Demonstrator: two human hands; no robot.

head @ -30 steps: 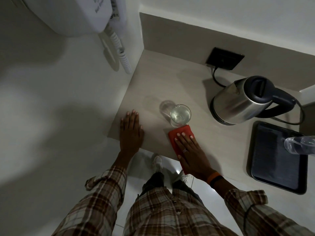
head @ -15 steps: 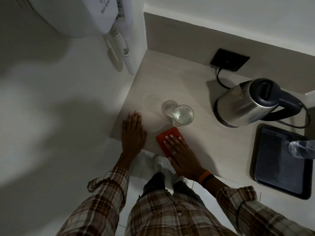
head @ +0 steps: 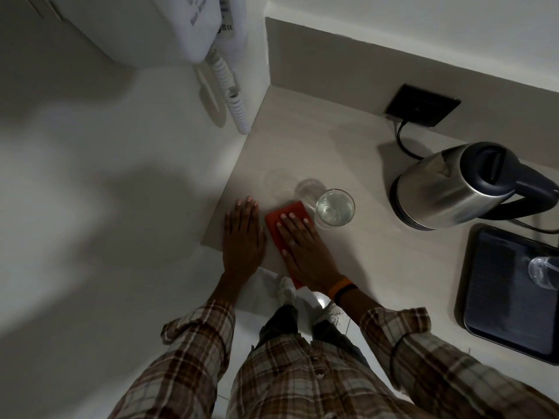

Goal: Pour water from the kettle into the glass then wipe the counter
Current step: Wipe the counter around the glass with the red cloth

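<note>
A clear glass (head: 334,212) holding water stands on the pale counter (head: 317,146). The steel kettle (head: 447,189) with its black lid and handle sits to the right, plugged into a black socket (head: 422,107). My right hand (head: 302,246) lies flat with fingers spread on a red cloth (head: 282,220), pressing it to the counter just left of the glass. My left hand (head: 243,234) rests flat on the counter's front left corner, close beside the cloth and holding nothing.
A black tray (head: 511,291) lies at the right with a clear bottle (head: 544,272) on it. A white wall-mounted hair dryer (head: 181,22) with a coiled cord (head: 233,95) hangs on the left wall. The counter ends against that wall.
My right hand has slid the red cloth leftward along the front of the counter, from below the glass to beside my left hand. The left hand stayed put.
</note>
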